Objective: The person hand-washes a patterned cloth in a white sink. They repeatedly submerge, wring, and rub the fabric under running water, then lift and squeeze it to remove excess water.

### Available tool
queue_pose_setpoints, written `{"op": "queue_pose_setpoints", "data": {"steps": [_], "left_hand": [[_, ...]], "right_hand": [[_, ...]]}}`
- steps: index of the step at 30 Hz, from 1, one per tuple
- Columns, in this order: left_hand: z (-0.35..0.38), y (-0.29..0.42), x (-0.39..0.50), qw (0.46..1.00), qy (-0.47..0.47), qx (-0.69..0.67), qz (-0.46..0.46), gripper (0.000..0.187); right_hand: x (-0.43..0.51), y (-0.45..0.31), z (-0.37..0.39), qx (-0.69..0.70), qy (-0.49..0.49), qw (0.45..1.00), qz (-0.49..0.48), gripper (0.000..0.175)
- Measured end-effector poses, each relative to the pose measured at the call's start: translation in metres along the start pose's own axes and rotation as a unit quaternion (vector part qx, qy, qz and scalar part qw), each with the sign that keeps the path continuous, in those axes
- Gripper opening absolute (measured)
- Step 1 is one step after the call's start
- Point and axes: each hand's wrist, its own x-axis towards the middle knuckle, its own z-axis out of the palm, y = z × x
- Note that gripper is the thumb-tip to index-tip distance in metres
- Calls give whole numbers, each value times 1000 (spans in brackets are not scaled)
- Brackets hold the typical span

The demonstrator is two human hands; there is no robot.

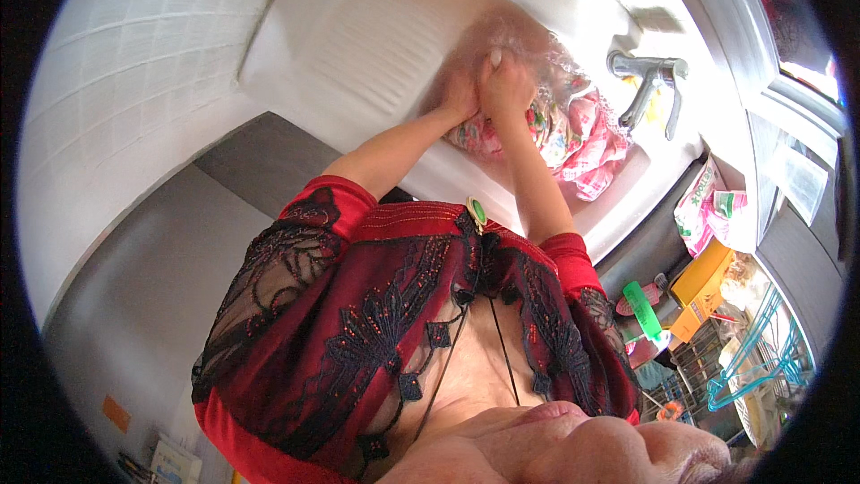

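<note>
My left hand (462,93) and my right hand (508,84) are pressed together in cloudy, sudsy water in a white washbasin (306,107). My right hand is closed on wet floral cloth (556,131), which bunches out beside it. The fingers of my left hand are partly hidden by the right hand and the water; cloth lies just below its wrist. Pink checked cloth (591,148) lies crumpled to the right of the floral cloth. A ribbed washboard surface (376,47) is moulded into the basin left of my hands.
A chrome faucet (648,81) stands at the basin's right rim. Farther right are a pink and white packet (699,208), a green-handled brush (643,311), an orange box (702,275), a wire rack (699,356) and blue hangers (759,356). A tiled wall (148,33) borders the left side.
</note>
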Motion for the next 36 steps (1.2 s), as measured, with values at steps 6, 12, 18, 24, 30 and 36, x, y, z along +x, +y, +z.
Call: {"op": "queue_pose_setpoints", "data": {"steps": [6,12,18,24,30,36], "left_hand": [[26,-15,47,976,-22,-217,-12,43],[6,-14,4,998,-53,13,12,48],[-67,41,-43,994,-36,77,74,54],[-85,52,-71,773,-447,-312,-324,92],[-31,80,-96,515,-384,-610,-465,122],[26,126,-72,491,-201,-801,-276,92]], "right_hand": [[61,6,34,-75,-73,994,36,42],[66,18,-15,6,-81,994,80,45],[-9,79,-106,324,66,944,-15,33],[-84,84,-197,438,151,868,178,41],[-144,56,-274,478,194,857,-10,36],[-181,55,-287,413,221,878,-97,41]]}}
